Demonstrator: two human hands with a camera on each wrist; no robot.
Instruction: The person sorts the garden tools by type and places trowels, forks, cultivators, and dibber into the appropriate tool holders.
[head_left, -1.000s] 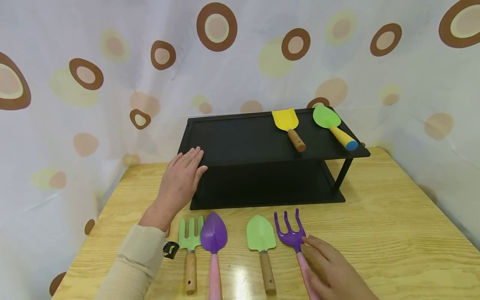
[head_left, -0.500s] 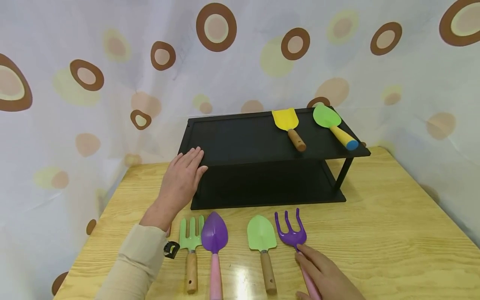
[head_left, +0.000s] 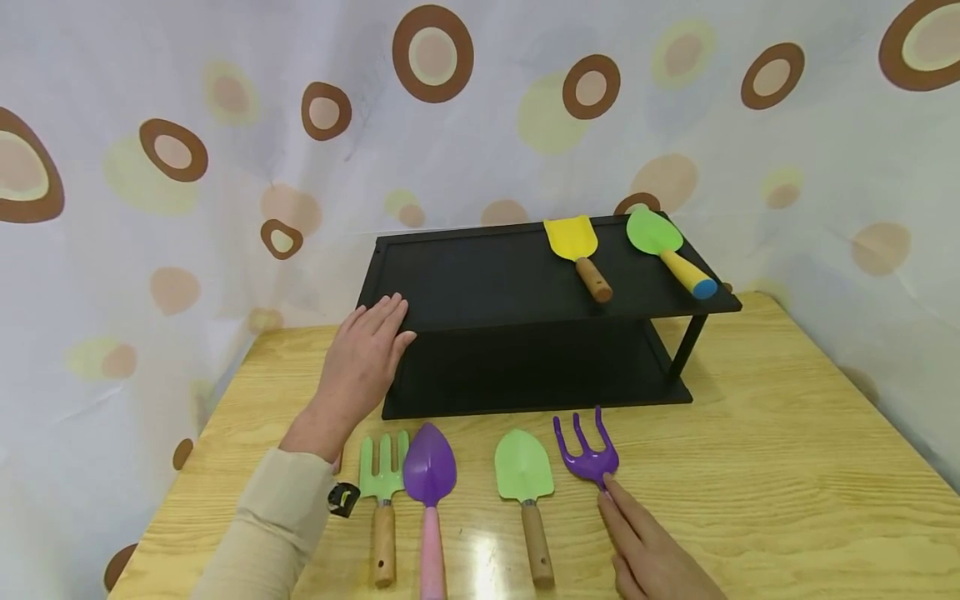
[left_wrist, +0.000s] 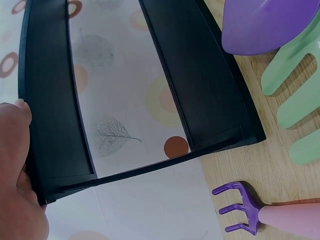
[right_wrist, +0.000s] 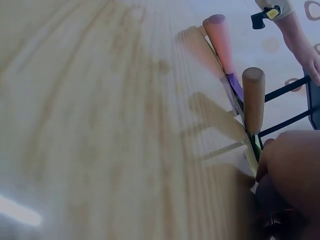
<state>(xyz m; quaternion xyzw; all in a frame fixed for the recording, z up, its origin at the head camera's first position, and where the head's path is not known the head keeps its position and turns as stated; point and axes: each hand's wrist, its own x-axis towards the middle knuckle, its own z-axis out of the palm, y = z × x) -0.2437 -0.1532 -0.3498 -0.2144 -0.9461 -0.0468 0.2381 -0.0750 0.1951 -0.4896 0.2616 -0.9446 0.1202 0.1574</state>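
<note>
My left hand (head_left: 360, 358) rests on the left front corner of the black two-tier shelf (head_left: 465, 275), fingers lying straight on its top; the left wrist view has this hand (left_wrist: 17, 160) at the shelf's edge. With my right hand (head_left: 652, 542) I pinch a purple three-pronged hand rake (head_left: 591, 462) near its neck, its prongs pointing toward the shelf. My palm covers most of its handle. To its left lies a green trowel (head_left: 523, 471) with a wooden handle. In the right wrist view my right hand (right_wrist: 295, 170) is beside that trowel's wooden handle (right_wrist: 253, 100).
A purple trowel (head_left: 430, 467) and a green hand fork (head_left: 383, 475) lie side by side on the wooden table (head_left: 787, 467). Another purple rake (left_wrist: 242, 207) lies further left. On the upper tier are a yellow shovel (head_left: 572, 240) and a green trowel with a yellow handle (head_left: 654, 233).
My right hand has closed on the purple hand rake near its neck, and the rake has shifted slightly forward and to the right. My left hand stays where it was on the shelf.
</note>
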